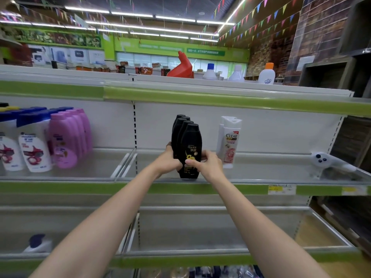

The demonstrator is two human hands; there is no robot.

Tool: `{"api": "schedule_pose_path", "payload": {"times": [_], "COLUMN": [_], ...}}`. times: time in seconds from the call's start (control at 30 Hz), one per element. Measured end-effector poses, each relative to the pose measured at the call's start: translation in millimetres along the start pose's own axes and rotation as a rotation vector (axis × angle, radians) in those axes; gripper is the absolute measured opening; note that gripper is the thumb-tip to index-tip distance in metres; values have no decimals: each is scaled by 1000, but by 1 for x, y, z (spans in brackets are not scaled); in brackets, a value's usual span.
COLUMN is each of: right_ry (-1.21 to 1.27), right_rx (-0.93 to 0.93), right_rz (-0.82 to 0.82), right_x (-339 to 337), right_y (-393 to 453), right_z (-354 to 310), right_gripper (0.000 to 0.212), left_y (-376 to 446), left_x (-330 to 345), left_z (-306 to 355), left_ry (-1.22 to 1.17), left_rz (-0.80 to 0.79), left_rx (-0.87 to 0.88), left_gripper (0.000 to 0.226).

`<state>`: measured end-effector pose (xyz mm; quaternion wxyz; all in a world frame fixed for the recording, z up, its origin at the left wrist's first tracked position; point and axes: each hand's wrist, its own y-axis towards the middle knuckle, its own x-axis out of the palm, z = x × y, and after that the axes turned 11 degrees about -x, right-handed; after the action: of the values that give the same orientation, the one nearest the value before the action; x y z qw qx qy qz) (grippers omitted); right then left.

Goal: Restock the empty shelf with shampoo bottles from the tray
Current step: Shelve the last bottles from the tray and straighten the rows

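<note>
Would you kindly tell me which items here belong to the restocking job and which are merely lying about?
Job:
- front black Rejoice shampoo bottle, held by left hand and right hand
- white Clear shampoo bottles
- grey metal shelf

Lying about:
- white game-style controller
- red plastic jug

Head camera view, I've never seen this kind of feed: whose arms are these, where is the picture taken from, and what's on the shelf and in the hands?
No machine here: a person wears one wide-angle camera on the head, looking forward and down along both bare arms. The left hand and right hand together grip the front black bottle of a row of black bottles standing on the middle shelf. Just to the right stand white Clear bottles. In the left bay are pink bottles and white bottles with blue caps. No tray is in view.
</note>
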<state>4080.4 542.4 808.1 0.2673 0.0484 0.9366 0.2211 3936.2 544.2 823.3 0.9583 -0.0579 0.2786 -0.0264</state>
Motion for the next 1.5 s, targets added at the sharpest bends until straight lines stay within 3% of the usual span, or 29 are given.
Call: {"api": "schedule_pose_path", "payload": {"times": [0.17,0.33,0.47,0.57,0.77,0.83,1.0,1.13,1.27,1.37,1.5], "right_ry": [6,378,796,842,768,739,939,1033,1037,968,800], "right_rx": [-25,141,244,294,236,240,300,301,279,246,229], "right_rz": [-11,112,-26,-30,-64,-35,-74,-118,-130,-79,-27], "right_x": [10,15,27,36,29,27,39,46,49,50,45], "right_y": [-2,10,14,21,31,46,72,82,89,91,102], "right_z": [-8,-10,-16,-13,1,9,14,22,29,35,37], "right_gripper": [56,69,63,65,50,57,70,62,58,61,70], "left_y": [4,4,-6,6,11,11,24,50,66,65,53], "left_x": [0,1,17,28,22,16,1,5,13,6,-4], "left_z": [-5,-2,13,12,6,3,21,20,15,7,-8], "left_ry": [-86,-610,-735,-911,-735,-659,-788,-907,-995,-846,-746], "left_rz": [-49,85,15,-104,-117,-57,33,-76,-172,-82,-51], "left_rx": [14,-62,-17,-18,134,172,82,63,21,39,109], "left_gripper": [78,51,64,75,69,71,72,81,77,91,131]}}
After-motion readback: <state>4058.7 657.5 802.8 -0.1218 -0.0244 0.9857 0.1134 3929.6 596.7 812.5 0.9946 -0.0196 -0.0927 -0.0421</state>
